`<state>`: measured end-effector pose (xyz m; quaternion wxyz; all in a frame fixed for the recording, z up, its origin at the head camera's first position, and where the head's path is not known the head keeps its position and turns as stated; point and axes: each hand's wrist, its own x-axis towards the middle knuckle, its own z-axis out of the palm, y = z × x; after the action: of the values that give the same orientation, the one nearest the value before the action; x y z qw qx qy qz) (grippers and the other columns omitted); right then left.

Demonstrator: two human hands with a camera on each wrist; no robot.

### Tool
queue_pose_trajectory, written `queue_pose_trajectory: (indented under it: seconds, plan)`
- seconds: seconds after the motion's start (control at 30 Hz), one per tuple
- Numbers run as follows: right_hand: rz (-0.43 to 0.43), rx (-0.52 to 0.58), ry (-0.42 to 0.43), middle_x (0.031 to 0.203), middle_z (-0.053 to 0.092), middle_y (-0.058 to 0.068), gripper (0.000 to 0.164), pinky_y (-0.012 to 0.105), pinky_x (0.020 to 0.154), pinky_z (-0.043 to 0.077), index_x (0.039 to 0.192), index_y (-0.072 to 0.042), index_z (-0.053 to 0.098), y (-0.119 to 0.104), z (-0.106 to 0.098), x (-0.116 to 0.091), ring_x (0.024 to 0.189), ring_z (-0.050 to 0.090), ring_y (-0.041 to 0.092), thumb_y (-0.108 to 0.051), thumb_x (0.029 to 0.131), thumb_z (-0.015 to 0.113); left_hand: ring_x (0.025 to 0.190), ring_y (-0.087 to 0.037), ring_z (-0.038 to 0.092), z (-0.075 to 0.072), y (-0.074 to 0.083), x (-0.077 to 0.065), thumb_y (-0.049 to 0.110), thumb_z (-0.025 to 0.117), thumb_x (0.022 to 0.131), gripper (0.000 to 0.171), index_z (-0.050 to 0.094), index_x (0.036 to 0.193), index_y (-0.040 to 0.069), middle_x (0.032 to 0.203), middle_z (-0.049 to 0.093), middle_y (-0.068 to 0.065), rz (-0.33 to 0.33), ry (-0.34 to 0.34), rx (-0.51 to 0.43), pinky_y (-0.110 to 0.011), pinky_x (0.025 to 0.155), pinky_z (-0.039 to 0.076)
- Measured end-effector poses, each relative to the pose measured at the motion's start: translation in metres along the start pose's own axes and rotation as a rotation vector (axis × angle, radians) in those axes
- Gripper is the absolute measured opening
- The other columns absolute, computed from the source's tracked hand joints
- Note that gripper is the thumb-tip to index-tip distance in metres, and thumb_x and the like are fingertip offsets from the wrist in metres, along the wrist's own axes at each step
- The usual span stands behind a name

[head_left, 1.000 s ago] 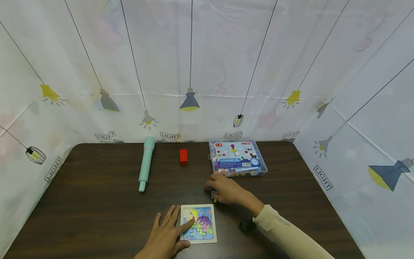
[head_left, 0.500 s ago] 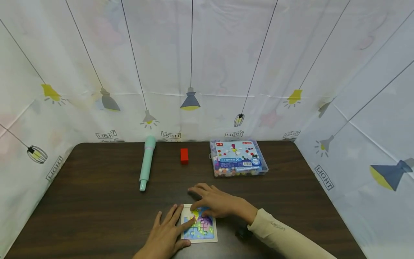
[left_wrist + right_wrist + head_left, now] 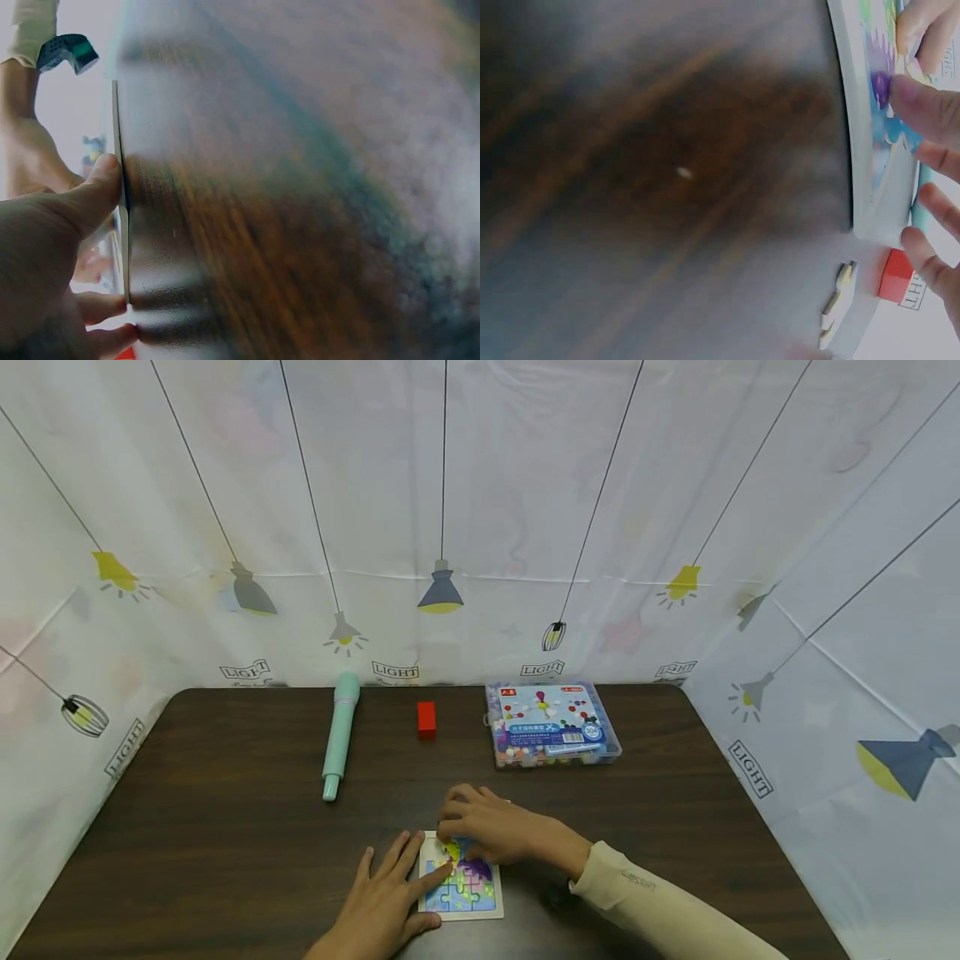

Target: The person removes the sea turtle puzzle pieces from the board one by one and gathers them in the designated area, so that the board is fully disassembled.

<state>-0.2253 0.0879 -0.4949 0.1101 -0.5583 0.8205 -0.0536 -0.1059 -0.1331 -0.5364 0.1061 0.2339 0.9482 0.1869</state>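
A jigsaw puzzle (image 3: pixel 468 900) with blue, purple and green pieces lies in a pale wooden frame on the dark table. My left hand (image 3: pixel 386 893) lies at its left side, fingers spread, the index finger reaching onto the pieces. The left thumb (image 3: pixel 101 184) touches the frame's edge. Over the puzzle's upper part is my right hand (image 3: pixel 491 827), fingers bent. The right thumb (image 3: pixel 922 105) touches a purple part of the picture; whether a piece is pinched is not clear. A loose puzzle piece (image 3: pixel 840 304) lies on the table beyond the frame, mostly behind the right hand in the head view.
A clear box of colourful beads (image 3: pixel 551 722) stands at the back right. A small red block (image 3: pixel 426 720) and a mint-green stick-shaped thing (image 3: pixel 342 735) lie further back. White cloth printed with lamps (image 3: pixel 510 527) hangs behind the table.
My right hand has moved left and nearer from the loose piece by the bead box to the puzzle's upper part, its fingers bending more there. The left hand has stayed in place.
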Motion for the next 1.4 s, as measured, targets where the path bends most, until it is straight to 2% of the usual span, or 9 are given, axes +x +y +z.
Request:
queue_pose_trajectory:
  seconds: [0.13,0.27,0.4,0.5,0.67,0.87,1.0,1.23,1.4]
  plan:
    - [-0.027,0.056,0.056,0.121,0.067,-0.009,0.025,0.036,0.101,0.047,0.121,-0.023,0.069,0.001,0.004,-0.003,0.124,0.048,0.014,-0.018,0.097,0.073,0.15,-0.046,0.024,0.001,0.0,0.0,0.059,0.064,0.092,0.065,0.05,0.152,0.038,0.166,0.026,-0.019,0.001,0.006,-0.007,-0.084,0.103,0.021]
    - [-0.056,0.2,0.162,0.112,0.069,-0.006,0.015,0.024,0.094,0.049,0.113,-0.016,0.069,0.003,0.005,-0.008,0.111,0.056,0.01,-0.013,0.099,0.069,0.15,-0.046,0.024,0.002,0.0,0.0,0.059,0.065,0.091,0.064,0.051,0.151,0.038,0.166,0.026,-0.019,-0.004,0.011,-0.007,-0.083,0.104,0.021]
    - [0.025,0.378,0.29,0.103,0.068,-0.002,0.013,0.027,0.084,0.055,0.109,-0.01,0.067,0.014,-0.005,-0.023,0.096,0.061,0.007,-0.008,0.097,0.071,0.15,-0.046,0.025,0.001,0.001,0.0,0.059,0.065,0.091,0.064,0.052,0.15,0.037,0.165,0.027,-0.02,-0.004,0.016,0.005,-0.084,0.103,0.022]
    - [0.13,0.427,0.348,0.097,0.066,-0.004,0.012,0.032,0.08,0.057,0.103,-0.01,0.066,0.032,-0.013,-0.043,0.09,0.061,0.006,-0.005,0.095,0.072,0.15,-0.046,0.025,0.001,0.001,0.0,0.059,0.065,0.091,0.064,0.053,0.15,0.037,0.165,0.028,-0.02,-0.003,0.02,0.008,-0.083,0.103,0.023]
    - [0.24,0.414,0.278,0.086,0.06,-0.009,0.011,0.03,0.072,0.051,0.092,-0.013,0.066,0.062,-0.02,-0.07,0.08,0.054,0.007,-0.005,0.095,0.072,0.15,-0.046,0.025,-0.001,0.002,-0.001,0.057,0.067,0.09,0.064,0.053,0.15,0.037,0.165,0.028,-0.02,-0.014,0.023,0.005,-0.083,0.103,0.022]
    - [0.292,0.468,0.158,0.078,0.056,-0.008,0.014,0.026,0.063,0.045,0.086,-0.013,0.065,0.078,-0.013,-0.081,0.07,0.05,0.007,-0.003,0.094,0.072,0.15,-0.045,0.025,-0.001,0.003,0.0,0.057,0.067,0.09,0.064,0.053,0.15,0.037,0.165,0.028,-0.019,-0.016,0.013,0.0,-0.084,0.103,0.021]
    - [0.296,0.405,0.173,0.082,0.061,-0.007,0.011,0.029,0.067,0.047,0.089,-0.013,0.069,0.081,-0.005,-0.079,0.074,0.054,0.012,-0.004,0.093,0.074,0.15,-0.046,0.026,0.001,0.003,0.001,0.058,0.067,0.09,0.065,0.054,0.149,0.037,0.165,0.029,-0.02,-0.007,0.022,0.005,-0.084,0.102,0.023]
    - [0.378,0.203,0.197,0.105,0.063,0.0,0.01,0.049,0.092,0.049,0.1,-0.014,0.075,0.075,0.006,-0.076,0.107,0.057,0.025,-0.011,0.091,0.078,0.149,-0.045,0.027,0.004,0.002,-0.001,0.058,0.068,0.089,0.064,0.055,0.148,0.037,0.164,0.031,-0.02,-0.003,0.033,0.018,-0.083,0.103,0.025]
    - [0.39,0.111,0.225,0.106,0.061,0.002,0.013,0.045,0.082,0.051,0.103,-0.015,0.077,0.069,0.008,-0.076,0.1,0.056,0.022,-0.014,0.091,0.079,0.149,-0.045,0.028,0.003,0.002,-0.001,0.058,0.067,0.09,0.063,0.055,0.148,0.037,0.164,0.031,-0.02,-0.002,0.032,0.021,-0.082,0.103,0.025]
